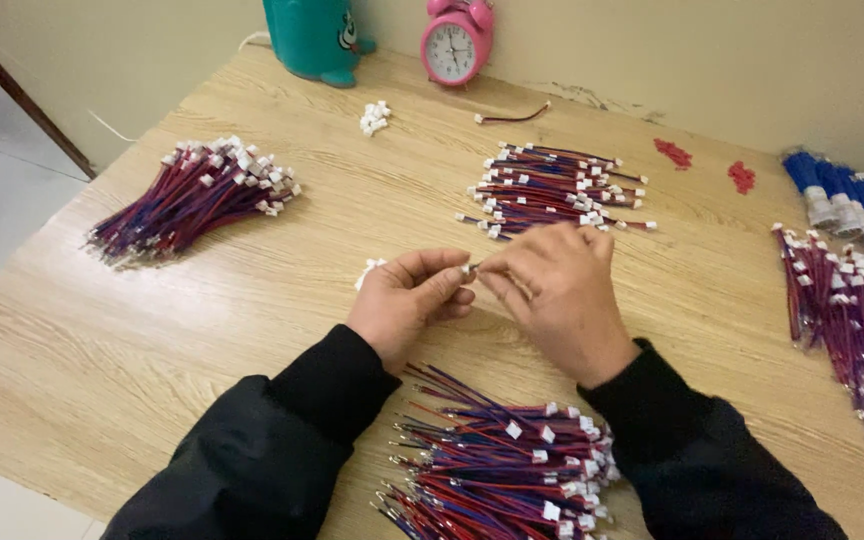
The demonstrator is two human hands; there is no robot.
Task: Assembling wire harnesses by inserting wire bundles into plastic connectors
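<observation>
Near the wooden table's (132,340) left edge lies a bundle of red-and-blue wires (192,195) with white connectors. At mid-table, the left hand (407,300) pinches a small white connector (468,268) between thumb and forefinger; the right hand (557,290) meets it, fingertips closed narrow on the same piece. A second wire pile (502,470) sits at the near edge, another bundle (852,310) by the right edge.

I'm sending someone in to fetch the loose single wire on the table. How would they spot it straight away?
Start at the pink alarm clock standing at the wall on the wooden table. Just to its right, lower down, lies one short red wire. It lies alone, unlike the bundles of red and blue wires nearer the hands.
</observation>
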